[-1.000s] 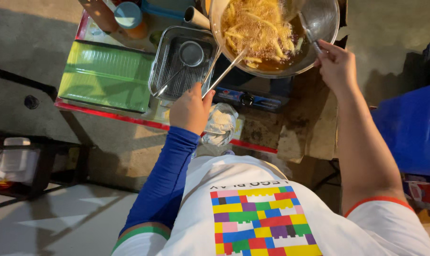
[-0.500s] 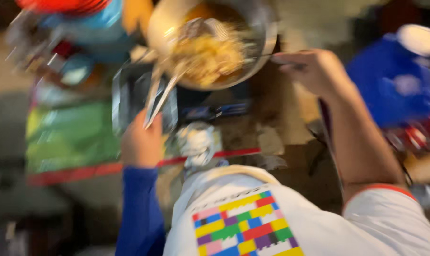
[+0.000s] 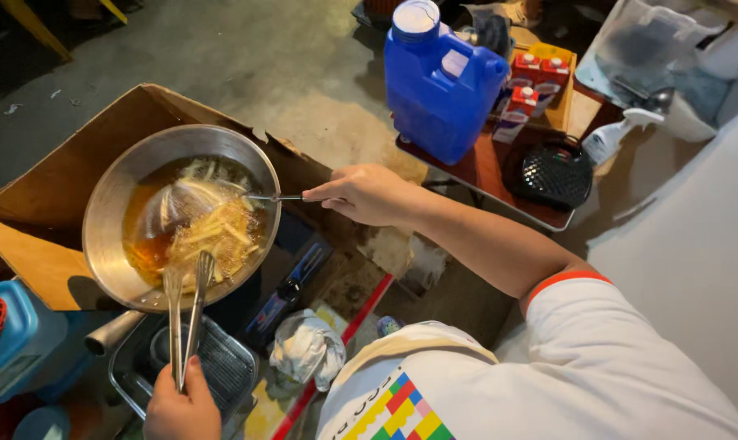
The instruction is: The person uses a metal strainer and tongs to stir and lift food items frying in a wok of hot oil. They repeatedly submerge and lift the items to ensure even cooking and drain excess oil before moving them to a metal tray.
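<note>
Concrete floor, cluttered low cooking spot with a cardboard screen (image 3: 55, 204) around a metal pan (image 3: 108, 212) of oil and pale fries (image 3: 210, 236). Right hand (image 3: 365, 194) pinches the thin handle of a wire skimmer (image 3: 186, 204) that sits in the oil under the fries; left hand (image 3: 182, 407) is closed round long metal tongs (image 3: 186, 314) whose tips reach the pan's near rim. Best to lift the skimmer slowly, level, letting oil drain, tongs steadying strays. Wire tray (image 3: 222, 367) below the pan holds a small cup; blue jug (image 3: 442, 81) is capped, contents unseen; cartons (image 3: 532, 77) stand behind it.
</note>
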